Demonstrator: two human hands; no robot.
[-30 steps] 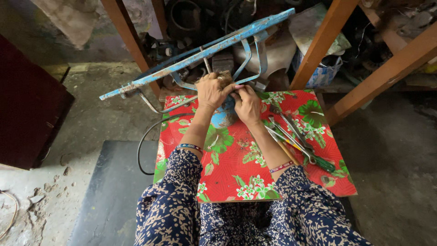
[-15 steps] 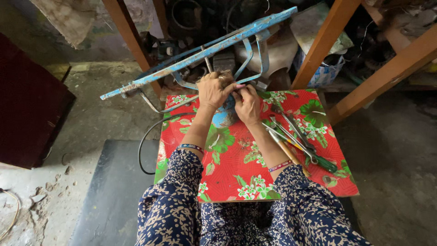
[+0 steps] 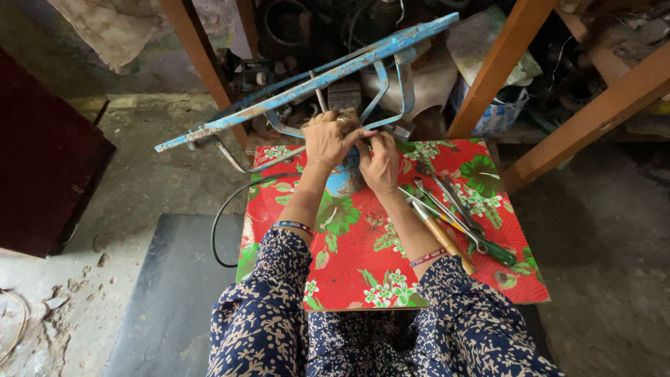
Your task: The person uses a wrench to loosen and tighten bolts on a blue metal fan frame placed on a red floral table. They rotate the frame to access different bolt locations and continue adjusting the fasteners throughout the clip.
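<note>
A long blue metal frame with chipped paint lies tilted across the far edge of a small table covered in red floral cloth. My left hand is closed on a part of the frame near its middle. My right hand is beside it, fingers pinched on a small part at the frame; what it pinches is too small to tell. A blue round object shows just under both hands. Both forearms wear dark floral sleeves and wrist bands.
Several hand tools, among them pliers and a wooden-handled one, lie on the table's right side. A black cable loops off the left edge. Orange wooden posts and cluttered junk stand behind. A dark slab lies on the floor at left.
Both hands stay at the same spot on the frame, with only slight finger movement. The frame has not shifted.
</note>
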